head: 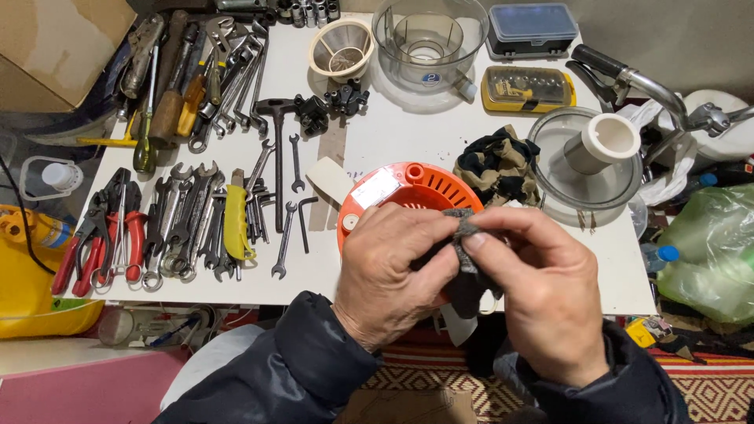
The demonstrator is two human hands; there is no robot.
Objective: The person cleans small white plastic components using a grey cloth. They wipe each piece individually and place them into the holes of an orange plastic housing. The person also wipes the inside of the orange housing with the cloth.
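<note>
Left hand point(389, 275) and right hand point(542, 290) both pinch a grey cloth point(463, 235) over the orange housing point(416, 192) at the table's point(393, 133) front edge. Wrenches point(196, 228) lie along the left edge.

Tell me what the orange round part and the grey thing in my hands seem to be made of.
Orange round part: looks like moulded plastic, smooth with a slight sheen and slotted vents. Grey thing, pinched between both hands: seemingly a soft, matte cloth or abrasive pad; it folds under the fingers, but the exact material is unclear.
</note>
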